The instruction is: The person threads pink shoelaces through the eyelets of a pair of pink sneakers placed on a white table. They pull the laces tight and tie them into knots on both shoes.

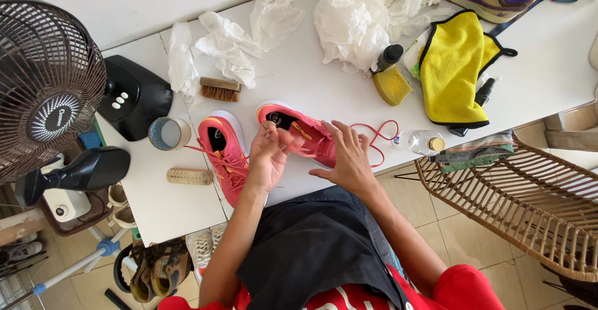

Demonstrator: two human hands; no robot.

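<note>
Two pink-red sneakers lie on the white table (311, 86). My left hand (266, 158) pinches the lace or tongue of the right-side sneaker (298, 132), fingers closed on it. My right hand (349, 157) rests on the same shoe's toe end with fingers spread. A loose red lace (381, 137) trails from it toward the table edge. The other sneaker (224, 154) lies just left of my left hand, laces loose.
Crumpled white paper (358, 14), a wooden brush (219, 89), a second brush (189, 176), a small round tin (167, 134), a yellow cloth (455, 67), a sponge (391, 84) and bottles lie around. A black fan (50, 86) stands left, a wicker chair (529, 198) right.
</note>
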